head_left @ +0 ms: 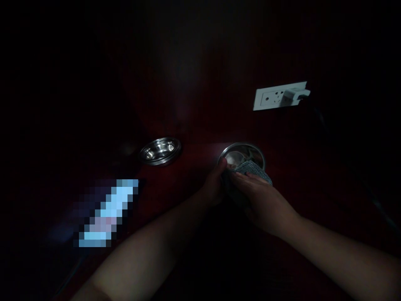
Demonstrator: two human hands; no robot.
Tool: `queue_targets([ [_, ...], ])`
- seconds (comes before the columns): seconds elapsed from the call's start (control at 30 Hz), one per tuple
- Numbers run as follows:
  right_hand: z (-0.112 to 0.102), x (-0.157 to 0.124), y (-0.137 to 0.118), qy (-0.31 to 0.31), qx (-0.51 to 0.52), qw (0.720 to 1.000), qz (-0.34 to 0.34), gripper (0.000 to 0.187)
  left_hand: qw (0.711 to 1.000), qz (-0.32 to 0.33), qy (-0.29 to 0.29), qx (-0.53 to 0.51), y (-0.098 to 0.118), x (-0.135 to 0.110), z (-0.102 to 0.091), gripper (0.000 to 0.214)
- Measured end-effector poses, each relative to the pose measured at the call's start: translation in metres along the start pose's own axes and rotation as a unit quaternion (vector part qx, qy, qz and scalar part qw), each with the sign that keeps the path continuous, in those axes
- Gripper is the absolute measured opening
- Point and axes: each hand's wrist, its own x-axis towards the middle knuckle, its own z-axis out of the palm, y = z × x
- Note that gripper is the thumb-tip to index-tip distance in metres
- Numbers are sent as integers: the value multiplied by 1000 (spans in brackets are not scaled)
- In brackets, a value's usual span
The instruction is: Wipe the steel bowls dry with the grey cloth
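Note:
A shiny metal bowl (pixel 255 154) is tilted toward me right of the middle. My left hand (pixel 216 182) grips its left rim, with the thumb over the edge and the other fingers hidden in shadow. A grey-green knitted cloth (pixel 260 171) drapes over the near rim and partly into the bowl. My right hand (pixel 260 194) presses this cloth against the bowl, its fingers together on top of the fabric. More metal bowls (pixel 161 151), seemingly a nested stack, stand to the left, apart from both hands.
A lit, pixelated screen (pixel 108 215) lies at the left, a cable (pixel 70 274) running from its lower end. On the dark red surface behind, a white wall socket (pixel 266 100) holds a plugged-in adapter (pixel 294 96). Another cable (pixel 379 205) trails down the right side. The room is very dark.

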Motion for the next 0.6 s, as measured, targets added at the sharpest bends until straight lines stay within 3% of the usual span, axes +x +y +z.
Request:
queue_targets([
  [0.07, 0, 0, 0, -7, 13, 1000, -8, 70, 1000, -27, -5, -10, 0, 0, 1, 45],
  [0.2, 0, 0, 1, -7, 13, 1000, -28, 73, 1000, -3, 2, -23, -5, 3, 1, 49],
  [0.37, 1, 0, 3, -2, -6, 1000, -30, 74, 995, 43, 76, 44, -13, 8, -5, 58],
  [0.6, 6, 1, 4, 7, -20, 1000, -9, 66, 997, 75, 15, 25, -12, 10, -4, 49],
])
